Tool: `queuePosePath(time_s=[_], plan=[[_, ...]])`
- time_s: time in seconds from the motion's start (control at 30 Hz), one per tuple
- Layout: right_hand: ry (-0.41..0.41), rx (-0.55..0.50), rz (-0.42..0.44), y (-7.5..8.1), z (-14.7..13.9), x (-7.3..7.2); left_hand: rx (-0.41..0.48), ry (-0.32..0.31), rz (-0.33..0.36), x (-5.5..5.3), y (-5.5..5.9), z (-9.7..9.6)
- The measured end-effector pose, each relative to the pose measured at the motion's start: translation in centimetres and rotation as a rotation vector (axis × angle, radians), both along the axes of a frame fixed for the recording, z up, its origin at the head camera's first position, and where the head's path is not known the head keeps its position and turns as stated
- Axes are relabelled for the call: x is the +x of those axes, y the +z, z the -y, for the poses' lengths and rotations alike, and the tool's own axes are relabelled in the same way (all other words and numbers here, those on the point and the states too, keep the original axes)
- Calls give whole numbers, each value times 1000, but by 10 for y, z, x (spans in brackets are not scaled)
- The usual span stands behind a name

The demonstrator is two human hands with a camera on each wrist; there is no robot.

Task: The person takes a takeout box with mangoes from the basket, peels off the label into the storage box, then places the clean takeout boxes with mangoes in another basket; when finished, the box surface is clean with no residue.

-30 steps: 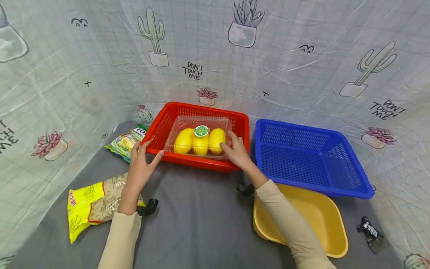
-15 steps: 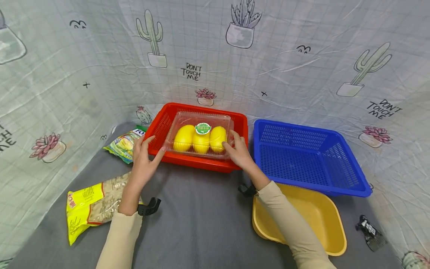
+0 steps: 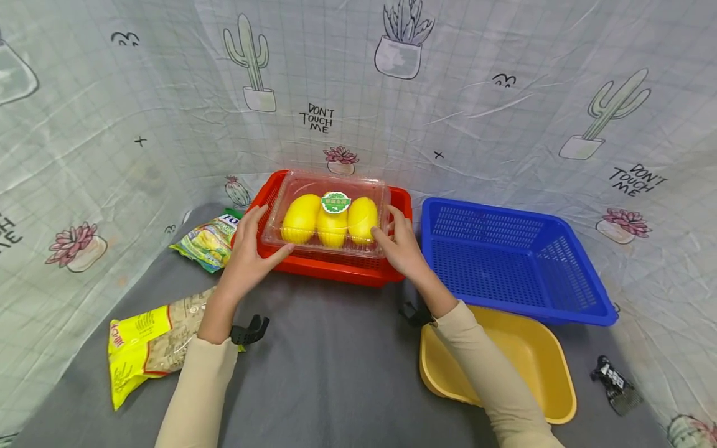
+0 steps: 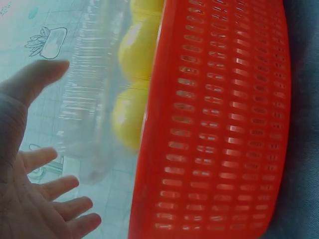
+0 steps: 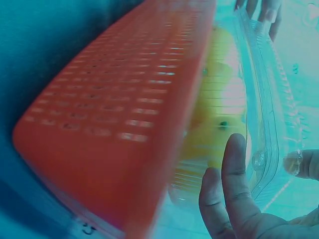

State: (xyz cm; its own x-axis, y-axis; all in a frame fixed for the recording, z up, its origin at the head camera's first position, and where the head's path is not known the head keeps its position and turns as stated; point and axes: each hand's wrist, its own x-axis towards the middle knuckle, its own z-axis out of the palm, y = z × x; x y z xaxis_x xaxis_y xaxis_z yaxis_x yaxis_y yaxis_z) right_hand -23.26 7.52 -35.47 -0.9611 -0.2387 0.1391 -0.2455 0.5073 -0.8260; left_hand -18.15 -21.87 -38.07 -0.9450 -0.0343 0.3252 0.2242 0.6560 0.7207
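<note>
A clear plastic fruit box [image 3: 336, 249] with a green and white label [image 3: 335, 202] holds three yellow oval fruits [image 3: 300, 219]. It is raised at the rim of the red basket [image 3: 325, 269], its back edge overlapping the basket's far rim in the head view. At the box's left end my left hand [image 3: 246, 258] has its thumb over the front corner and its fingers along the side. My right hand [image 3: 402, 246] grips the right end, thumb in front and fingers behind. In the right wrist view, fingers [image 5: 234, 154] of that hand lie against the box.
Right of the red basket stands a blue basket [image 3: 504, 305], with a yellow basin [image 3: 526, 348] in front, partly under my right sleeve. A green snack bag [image 3: 210, 241] and a yellow-and-clear bag [image 3: 162, 336] lie left. A black packet [image 3: 615, 384] lies far right. A printed curtain [image 3: 358, 93] hangs behind.
The fruit box has risen from inside the red basket to its rim and shifted slightly left. Both hands have moved up with it, the left thumb now farther over its front corner.
</note>
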Motion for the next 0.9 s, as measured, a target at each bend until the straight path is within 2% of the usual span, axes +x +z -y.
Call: queuePosePath(time_s=[0.17, 0.43, 0.63, 0.9], plan=[[17, -42, -20, 13, -1, 11, 34, -22, -25, -4, 5, -1], [46, -23, -64, 30, 0, 25, 100, -38, -80, -1, 8, -1], [70, -33, -79, 36, -4, 35, 118, -40, -143, 7, 11, -2], [101, -73, -92, 38, -9, 50, 136, -44, -184, 22, 20, -3]])
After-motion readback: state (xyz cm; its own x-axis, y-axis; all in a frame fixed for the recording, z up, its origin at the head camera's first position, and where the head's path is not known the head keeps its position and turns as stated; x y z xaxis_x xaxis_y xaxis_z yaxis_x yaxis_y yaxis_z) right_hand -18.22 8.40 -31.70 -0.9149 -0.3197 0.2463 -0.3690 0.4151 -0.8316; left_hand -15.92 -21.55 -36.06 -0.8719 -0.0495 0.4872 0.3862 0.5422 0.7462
